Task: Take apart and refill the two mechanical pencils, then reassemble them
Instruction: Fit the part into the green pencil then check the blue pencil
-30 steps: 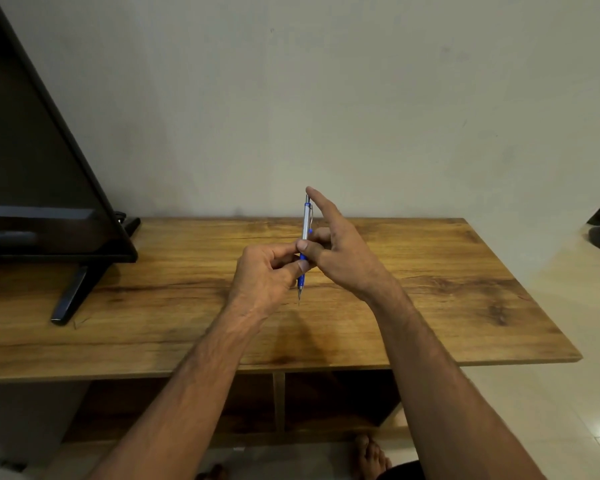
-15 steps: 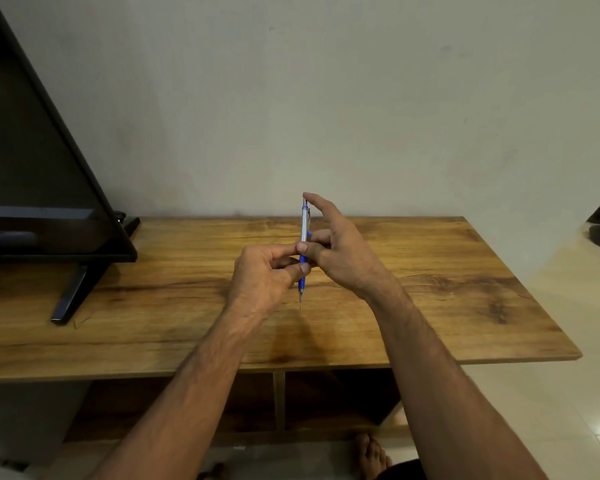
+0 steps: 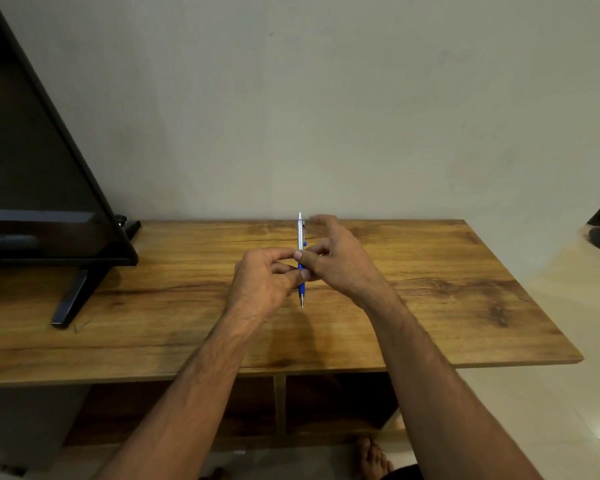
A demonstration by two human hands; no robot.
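One mechanical pencil [image 3: 300,233] with a silver barrel and a blue grip stands upright above the wooden table [image 3: 447,271], tip down. My left hand [image 3: 264,278] pinches it at the blue grip between thumb and forefinger. My right hand [image 3: 336,261] holds the barrel just above, with its thumb against the pencil and its forefinger lifted off to the right of the pencil's top, blurred. A second pencil is not in view.
A black flat screen [image 3: 42,168] on a dark foot [image 3: 73,296] stands at the table's left end. A plain wall rises behind the table. Shelf compartments lie under the tabletop, and my foot [image 3: 374,459] rests on the tiled floor.
My right forefinger rested on the pencil's top end a second ago; it has now come off and moved to the right. The pencil and my left hand have hardly moved.
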